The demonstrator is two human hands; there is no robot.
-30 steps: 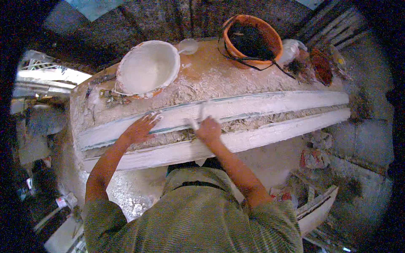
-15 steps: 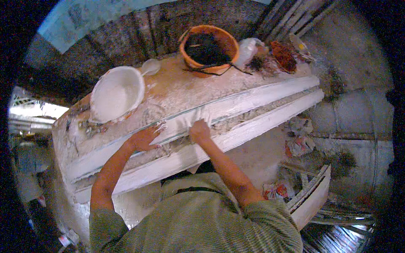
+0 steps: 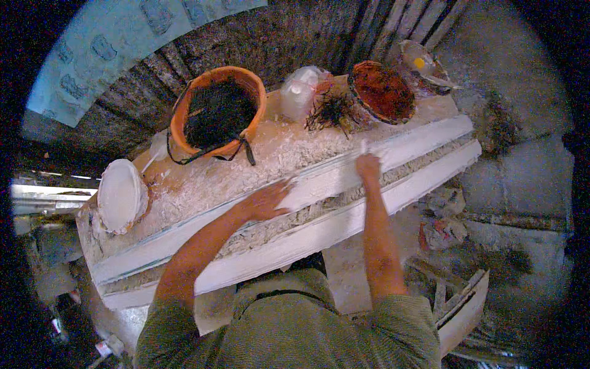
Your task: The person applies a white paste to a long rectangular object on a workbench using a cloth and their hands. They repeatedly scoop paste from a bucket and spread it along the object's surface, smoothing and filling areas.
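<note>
Plaster-caked bench [image 3: 215, 178] carried a long white plaster moulding [image 3: 319, 184]; left hand [image 3: 267, 202] lay spread flat, steadying it, while right hand [image 3: 368, 166] pinched a thin scraper (barely visible) upon it.

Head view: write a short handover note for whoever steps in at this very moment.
Left hand: flat, palm down on the long white plaster moulding across the workbench.
Right hand: further right on the moulding, gripping a thin white tool; exact grip unclear.
Behind: orange basin of dark fibre, white bowl, red-brown dish, clear plastic bag.
Done: moulding coated white.
Left: rough channel along its middle.
</note>
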